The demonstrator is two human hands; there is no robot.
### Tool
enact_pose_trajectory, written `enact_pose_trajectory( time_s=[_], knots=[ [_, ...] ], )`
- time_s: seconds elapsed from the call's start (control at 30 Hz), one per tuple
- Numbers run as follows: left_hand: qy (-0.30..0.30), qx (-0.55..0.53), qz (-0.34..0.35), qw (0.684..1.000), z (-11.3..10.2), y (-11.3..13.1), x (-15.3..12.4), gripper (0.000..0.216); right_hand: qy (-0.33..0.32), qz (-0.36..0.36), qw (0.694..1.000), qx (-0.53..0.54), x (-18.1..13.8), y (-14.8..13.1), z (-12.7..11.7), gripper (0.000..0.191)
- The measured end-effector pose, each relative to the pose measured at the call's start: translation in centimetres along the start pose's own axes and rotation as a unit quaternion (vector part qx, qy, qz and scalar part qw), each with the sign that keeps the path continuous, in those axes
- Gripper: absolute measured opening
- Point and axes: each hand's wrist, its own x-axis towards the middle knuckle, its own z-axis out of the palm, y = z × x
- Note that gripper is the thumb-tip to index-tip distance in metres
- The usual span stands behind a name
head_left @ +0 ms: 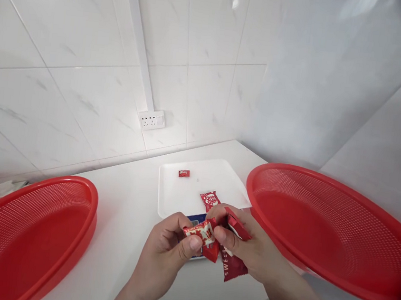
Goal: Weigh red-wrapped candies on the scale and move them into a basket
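Note:
My left hand (166, 249) and my right hand (247, 245) meet over the near edge of a white tray (196, 185) that sits on a small scale. My left thumb and fingers pinch a red-and-white candy wrapper (203, 234). My right hand is closed on several red packets (232, 263), one hanging down below the fingers. On the tray lie a red candy packet (210, 200) close to my hands and a small red piece (184, 173) farther back.
A large red mesh basket (30, 237) stands at the left and another red mesh basket (324, 230) at the right on the white counter. A wall socket (151, 119) sits on the tiled wall. Crumpled white paper (1, 188) lies at far left.

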Motion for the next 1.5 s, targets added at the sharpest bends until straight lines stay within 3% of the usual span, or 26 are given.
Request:
enact_pose_trajectory(
  time_s=[0.17,0.3,0.4,0.53,0.67,0.8,1.0,1.23,1.37,1.5],
  knots=[
    [-0.038,0.073,0.000,0.997,0.1,0.4,0.0,0.033,0.012,-0.008,0.999,-0.043,-0.5,-0.7,0.2,0.030],
    [-0.071,0.084,0.014,0.994,-0.1,0.5,-0.1,0.036,-0.020,-0.024,0.999,-0.014,-0.9,-1.3,0.4,0.027],
    [-0.049,0.086,0.016,0.995,0.0,0.4,-0.4,0.036,-0.035,-0.041,0.999,0.007,-1.0,-1.3,0.4,0.025],
    [-0.003,0.134,0.020,0.991,0.1,0.3,-0.7,0.036,-0.002,-0.050,0.999,-0.021,-0.7,-0.6,0.2,0.027],
    [0.018,0.182,0.002,0.983,-0.3,0.0,0.1,0.039,0.041,0.008,0.999,0.010,0.0,0.9,0.1,0.032],
    [-0.004,0.205,-0.056,0.977,-1.7,-0.7,2.1,0.039,0.074,0.120,0.973,0.181,0.9,2.9,0.0,0.034],
    [0.144,0.385,-0.021,0.912,-4.0,-2.3,4.1,0.038,0.122,0.132,0.956,0.232,0.8,4.8,-0.8,0.025],
    [0.169,0.468,-0.016,0.867,-5.3,-3.4,4.7,0.035,0.109,0.134,0.959,0.224,0.2,4.5,-0.7,0.026],
    [0.146,0.464,-0.011,0.874,-4.3,-2.6,4.1,0.035,0.121,0.115,0.960,0.227,0.3,4.1,-0.5,0.024],
    [0.015,0.321,-0.042,0.946,-2.1,-1.5,2.8,0.033,0.120,0.067,0.960,0.243,0.4,3.6,0.2,0.023]
  ],
)
